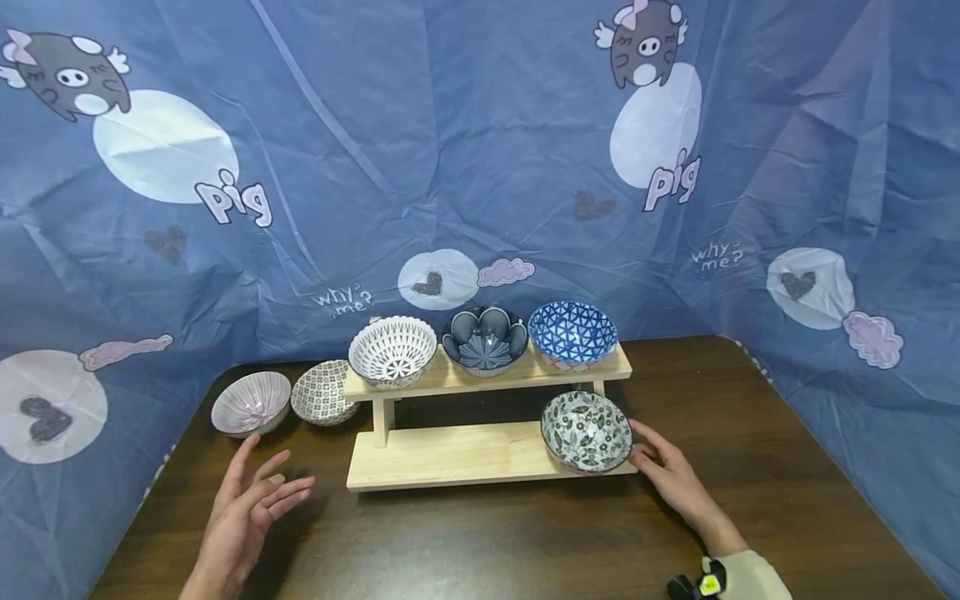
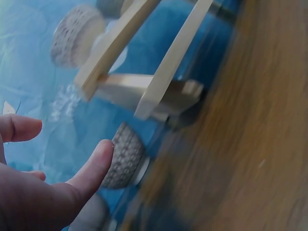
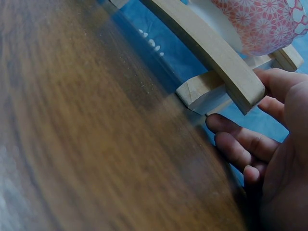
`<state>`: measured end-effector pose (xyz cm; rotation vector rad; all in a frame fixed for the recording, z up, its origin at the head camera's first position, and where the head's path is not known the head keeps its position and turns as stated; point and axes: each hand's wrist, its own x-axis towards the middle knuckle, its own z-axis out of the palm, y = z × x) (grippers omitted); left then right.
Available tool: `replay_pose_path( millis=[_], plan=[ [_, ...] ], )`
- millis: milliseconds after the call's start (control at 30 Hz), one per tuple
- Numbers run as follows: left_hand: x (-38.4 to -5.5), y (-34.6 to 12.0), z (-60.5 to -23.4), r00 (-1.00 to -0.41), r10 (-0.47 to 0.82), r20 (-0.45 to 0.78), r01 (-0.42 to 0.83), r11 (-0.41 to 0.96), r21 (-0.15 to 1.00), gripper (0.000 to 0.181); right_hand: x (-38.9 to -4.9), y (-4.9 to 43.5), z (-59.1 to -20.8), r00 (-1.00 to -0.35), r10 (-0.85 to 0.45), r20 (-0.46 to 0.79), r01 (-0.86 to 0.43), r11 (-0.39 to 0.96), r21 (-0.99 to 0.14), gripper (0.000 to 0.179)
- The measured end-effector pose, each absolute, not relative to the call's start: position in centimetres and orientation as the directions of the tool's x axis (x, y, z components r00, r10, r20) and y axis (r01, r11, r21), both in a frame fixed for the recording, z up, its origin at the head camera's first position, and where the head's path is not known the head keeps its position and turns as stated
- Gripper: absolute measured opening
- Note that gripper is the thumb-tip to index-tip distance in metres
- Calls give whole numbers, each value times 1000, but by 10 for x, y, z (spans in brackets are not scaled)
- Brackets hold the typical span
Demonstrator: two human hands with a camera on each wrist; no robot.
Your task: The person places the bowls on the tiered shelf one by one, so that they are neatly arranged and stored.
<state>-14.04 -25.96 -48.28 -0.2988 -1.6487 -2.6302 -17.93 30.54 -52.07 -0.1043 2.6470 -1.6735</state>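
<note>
A green-and-white bowl with a floral pattern point(image 1: 587, 433) sits at the right end of the lower plank of a wooden two-tier stand point(image 1: 457, 454). My right hand point(image 1: 672, 477) is beside it, fingertips right at the bowl's side and the plank's end. In the right wrist view its fingers point(image 3: 250, 142) are loosely bent by the plank's end, and the bowl's outside point(image 3: 262, 24) looks pink. My left hand point(image 1: 243, 521) hovers over the table with fingers spread, holding nothing. Nearest to it are a pinkish striped bowl point(image 1: 251, 404) and a grey patterned bowl point(image 1: 324, 393).
On the upper plank stand a white latticed bowl point(image 1: 393, 352), a dark blue petal-patterned bowl point(image 1: 484, 342) and a blue-and-white bowl point(image 1: 573, 333). The brown wooden table point(image 1: 450, 542) meets a blue cloth backdrop point(image 1: 480, 167) behind and at both sides.
</note>
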Motion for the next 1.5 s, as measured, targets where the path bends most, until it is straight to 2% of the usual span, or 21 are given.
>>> replay_pose_path(
  millis=[300, 767, 933, 1267, 1500],
  plan=[
    [-143, -289, -483, -985, 37, 167, 127, -499, 857, 77, -178, 307, -525, -993, -94, 70, -101, 385, -917, 51],
    [-160, -316, -484, -993, -114, -38, 14, -424, 906, 83, -177, 307, -526, -992, -95, 77, -109, 387, -916, 51],
    [-172, -318, -480, -975, -178, -135, -67, -347, 936, 83, -177, 306, -526, -992, -88, 86, -114, 398, -910, 50],
    [-197, -310, -480, -944, -215, -250, -176, -310, 934, 81, -177, 307, -526, -994, -83, 75, -101, 388, -916, 50],
    [-208, -306, -482, -926, -268, -267, -171, -332, 928, 80, -178, 306, -523, -997, -63, 41, -63, 408, -911, 52]
  ],
)
